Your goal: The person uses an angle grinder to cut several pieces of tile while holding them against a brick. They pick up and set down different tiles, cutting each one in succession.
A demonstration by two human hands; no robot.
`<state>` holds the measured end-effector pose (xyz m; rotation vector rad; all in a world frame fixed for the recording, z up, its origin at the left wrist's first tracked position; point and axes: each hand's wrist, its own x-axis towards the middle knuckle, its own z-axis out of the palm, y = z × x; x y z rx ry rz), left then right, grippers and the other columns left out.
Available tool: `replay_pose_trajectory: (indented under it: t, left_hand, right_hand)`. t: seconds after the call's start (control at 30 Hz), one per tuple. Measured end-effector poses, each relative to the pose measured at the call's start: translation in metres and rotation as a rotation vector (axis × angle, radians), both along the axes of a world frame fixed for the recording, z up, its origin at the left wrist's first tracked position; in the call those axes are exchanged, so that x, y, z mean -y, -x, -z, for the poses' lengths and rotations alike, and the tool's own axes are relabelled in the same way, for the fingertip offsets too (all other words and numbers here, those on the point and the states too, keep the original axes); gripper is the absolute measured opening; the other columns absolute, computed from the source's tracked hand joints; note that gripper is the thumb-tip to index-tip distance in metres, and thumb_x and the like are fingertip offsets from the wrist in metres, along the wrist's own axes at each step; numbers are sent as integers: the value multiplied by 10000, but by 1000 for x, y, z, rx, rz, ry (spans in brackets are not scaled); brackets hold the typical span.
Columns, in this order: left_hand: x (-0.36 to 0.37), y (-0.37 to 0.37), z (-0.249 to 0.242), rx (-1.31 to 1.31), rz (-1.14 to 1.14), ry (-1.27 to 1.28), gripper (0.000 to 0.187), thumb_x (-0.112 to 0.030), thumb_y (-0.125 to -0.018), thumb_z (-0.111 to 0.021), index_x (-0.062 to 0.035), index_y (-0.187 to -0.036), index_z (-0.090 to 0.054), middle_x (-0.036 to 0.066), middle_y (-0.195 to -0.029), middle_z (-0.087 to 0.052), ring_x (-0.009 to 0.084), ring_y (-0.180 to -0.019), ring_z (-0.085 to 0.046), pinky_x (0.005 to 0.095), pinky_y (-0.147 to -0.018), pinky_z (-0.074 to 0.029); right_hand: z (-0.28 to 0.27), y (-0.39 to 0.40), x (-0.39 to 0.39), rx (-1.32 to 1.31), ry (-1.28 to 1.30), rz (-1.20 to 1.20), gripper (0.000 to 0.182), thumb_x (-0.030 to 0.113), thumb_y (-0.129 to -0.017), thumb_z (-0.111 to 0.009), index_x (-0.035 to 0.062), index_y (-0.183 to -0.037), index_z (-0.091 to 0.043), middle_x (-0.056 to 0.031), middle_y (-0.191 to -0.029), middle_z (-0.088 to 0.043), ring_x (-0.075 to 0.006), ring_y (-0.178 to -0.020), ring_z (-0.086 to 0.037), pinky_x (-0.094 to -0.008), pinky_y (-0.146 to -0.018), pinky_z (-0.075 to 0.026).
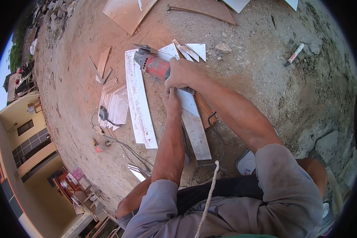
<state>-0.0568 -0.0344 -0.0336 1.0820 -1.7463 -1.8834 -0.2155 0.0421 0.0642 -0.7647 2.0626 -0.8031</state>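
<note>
No writing is legible anywhere. The right hand [181,73] wraps closed around one red angle grinder [152,64], far centre, over two long white tile strips [140,103]. The left hand [171,100] presses the nearer strip, its finger state hidden. One marker [294,54] lies far right.

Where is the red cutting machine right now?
In the head view, the red angle grinder sits upper middle, gripped by the right hand over the long white tile, just above the left hand.
</note>
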Motion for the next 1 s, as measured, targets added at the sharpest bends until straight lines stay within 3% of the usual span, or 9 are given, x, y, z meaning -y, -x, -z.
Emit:
replay_pose_trajectory:
  t: [0.2,0.27,0.53,0.6,0.73,0.8,1.0]
  left_hand:
    - [1,0,1,11,3,-1,281,-206,-1034,-537,12,-1159,-664,15,-1039,-677,72,-916,-579,243,-797,-453]
    - [0,0,1,15,-7,1,282,-208,-1035,-536,12,-1158,-662,15,-1037,-676,72,-914,-578,243,-793,-452]
    - [1,0,4,-19,-29,-2,285,-227,-1031,-541,15,-1112,-669,17,-1006,-670,75,-887,-570,250,-777,-449]
    - [10,-5,9,63,73,-37,345,-207,-1032,-532,-17,-1318,-571,33,-1179,-648,104,-1041,-598,266,-887,-459]
    - [10,-6,13,80,58,-38,335,-201,-1029,-532,-18,-1306,-577,34,-1163,-652,102,-1015,-605,257,-867,-462]
    - [5,-2,15,51,-35,78,321,-283,-1012,-573,21,-976,-668,-5,-861,-617,65,-784,-493,261,-690,-410]
    - [6,-2,19,36,-40,78,351,-320,-1010,-588,11,-915,-657,-29,-793,-572,60,-728,-455,255,-635,-378]
  right_hand:
    - [-2,1,1,13,-30,27,630,283,-623,-755,-62,-1133,-623,-252,-1082,-703,-349,-1032,-701,-406,-877,-570]
    - [-2,2,0,38,-24,5,697,321,-628,-751,-75,-1176,-582,-284,-1089,-683,-387,-1046,-678,-418,-899,-541]
    - [-4,4,1,44,-39,2,662,314,-619,-745,-61,-1150,-620,-261,-1111,-689,-353,-1050,-687,-397,-894,-550]
    - [-5,5,2,45,-57,2,635,304,-623,-748,-44,-1142,-637,-234,-1118,-697,-331,-1059,-692,-387,-897,-558]
    - [-3,5,3,40,-78,-2,635,306,-619,-747,-47,-1137,-645,-236,-1121,-697,-329,-1056,-692,-381,-899,-557]
    - [-4,5,4,35,-87,-6,641,306,-617,-746,-49,-1142,-644,-237,-1121,-697,-329,-1056,-692,-381,-899,-557]
    - [-7,6,3,30,-83,0,633,300,-610,-744,-54,-1128,-658,-243,-1117,-698,-330,-1039,-700,-376,-887,-562]
